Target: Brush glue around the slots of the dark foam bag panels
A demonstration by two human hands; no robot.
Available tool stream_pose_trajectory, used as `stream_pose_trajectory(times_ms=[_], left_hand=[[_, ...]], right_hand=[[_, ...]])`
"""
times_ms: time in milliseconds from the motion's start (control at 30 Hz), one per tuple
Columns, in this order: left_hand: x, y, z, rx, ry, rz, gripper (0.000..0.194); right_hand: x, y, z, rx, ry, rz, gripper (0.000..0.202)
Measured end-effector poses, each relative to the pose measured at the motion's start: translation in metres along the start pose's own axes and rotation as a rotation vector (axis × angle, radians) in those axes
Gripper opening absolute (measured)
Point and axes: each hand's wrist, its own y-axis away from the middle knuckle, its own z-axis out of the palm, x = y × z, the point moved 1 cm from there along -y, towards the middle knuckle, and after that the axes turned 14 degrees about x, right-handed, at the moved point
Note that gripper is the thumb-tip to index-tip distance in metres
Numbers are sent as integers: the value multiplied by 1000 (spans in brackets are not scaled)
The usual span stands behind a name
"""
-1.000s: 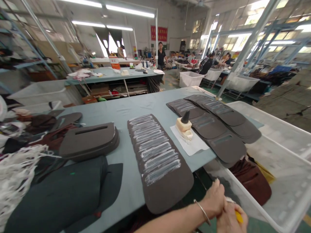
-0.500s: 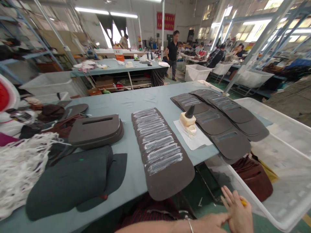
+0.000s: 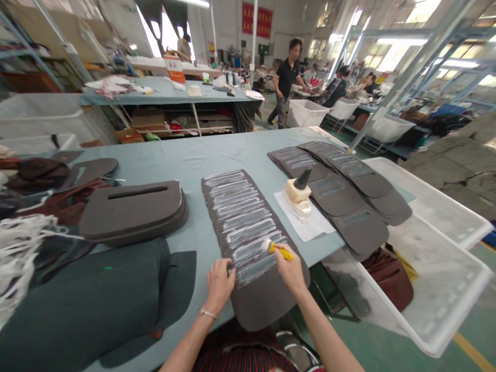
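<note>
Overlapping dark brown-grey panels [image 3: 263,305] lie fanned out at the table's front edge, their slots smeared with white paste. My right hand [image 3: 290,268] is closed round the yellow handle of a small brush [image 3: 282,251]. Its whitish bristles are over the slots near the front of the row. At the row's left edge, my left hand [image 3: 220,283] has its fingers curled on the rim of a panel. To the right, a cream glue bottle [image 3: 297,191] with a black nozzle stands on a white sheet [image 3: 304,230].
A stack of slotted panels [image 3: 132,206] and a dark green-grey roll of material [image 3: 89,305] lie on the left. More pasted panels [image 3: 349,227] overlap at the right edge, beside white plastic bins [image 3: 437,330]. Behind the tables, a person in black [image 3: 287,77] is on foot.
Both hands have come from the lower right to the panels, the brush now over the slots and my left hand at the panel edge. The view has shifted; the person behind has moved right.
</note>
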Motion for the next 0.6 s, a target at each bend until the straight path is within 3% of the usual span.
stream_pose_trajectory(times_ms=[133, 200, 300, 433, 500, 533, 600], left_hand=[[-12, -7, 6, 21, -184, 161, 29], [-13, -7, 8, 25, -227, 200, 29], [-12, -7, 8, 43, -253, 225, 29], [-9, -8, 5, 49, -264, 224, 30], [-9, -9, 5, 49, -266, 220, 30], [-10, -9, 6, 49, -267, 218, 30], [-11, -10, 8, 50, -269, 216, 29]], right_hand=[[7, 4, 70, -186, 62, -165, 17], [19, -5, 85, -287, 104, -182, 17], [36, -44, 65, -286, 178, -123, 16], [38, -105, 7, 18, 358, -79, 19], [32, -108, -1, 151, 427, -113, 20], [29, -99, 4, 158, 415, -139, 21], [24, -69, 24, 8, 313, -206, 20]])
